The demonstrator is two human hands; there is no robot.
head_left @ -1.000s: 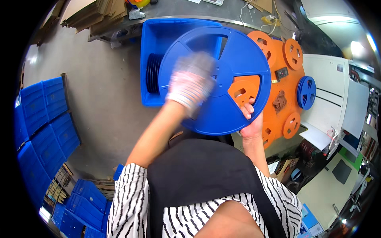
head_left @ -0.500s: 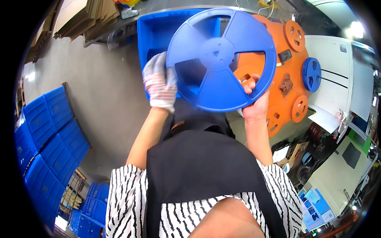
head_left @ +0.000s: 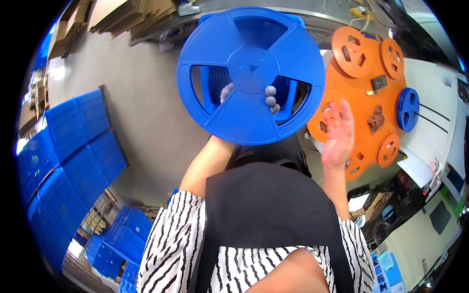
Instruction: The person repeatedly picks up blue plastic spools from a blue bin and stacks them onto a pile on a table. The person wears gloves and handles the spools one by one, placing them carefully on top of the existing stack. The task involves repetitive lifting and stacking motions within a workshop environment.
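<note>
A grey concrete workshop floor (head_left: 146,97) fills the background, seen from above the worker's striped sleeves and black apron (head_left: 268,215). At far left, stacks of blue plastic crates (head_left: 63,146) lie along the floor's edge, with more of them lower down near the worker's left elbow. At top left, flattened brown cardboard sheets (head_left: 127,12) are piled beside a dark bench edge.

In the centre, a large blue plastic reel (head_left: 250,75) is held up facing the camera, in front of a blue bin (head_left: 293,93) that shows through its cut-outs. The reel is round, with a solid hub and three spokes dividing three wide openings. The gloved left hand (head_left: 246,95) supports it from behind: pale grey fingertips (head_left: 270,97) curl through the right-hand opening beside the hub and a thumb shows in the left opening, so the hand is closed on the reel's hub and spoke.

To the right, the bare right hand (head_left: 337,134) is open, fingers spread, holding nothing and just clear of the reel's rim. Behind it lies a large orange reel (head_left: 371,97) carrying several smaller orange reels and one small blue reel (head_left: 408,107), on a white table (head_left: 439,132). Small boxes sit in shadow at lower right, too dim to tell apart.
</note>
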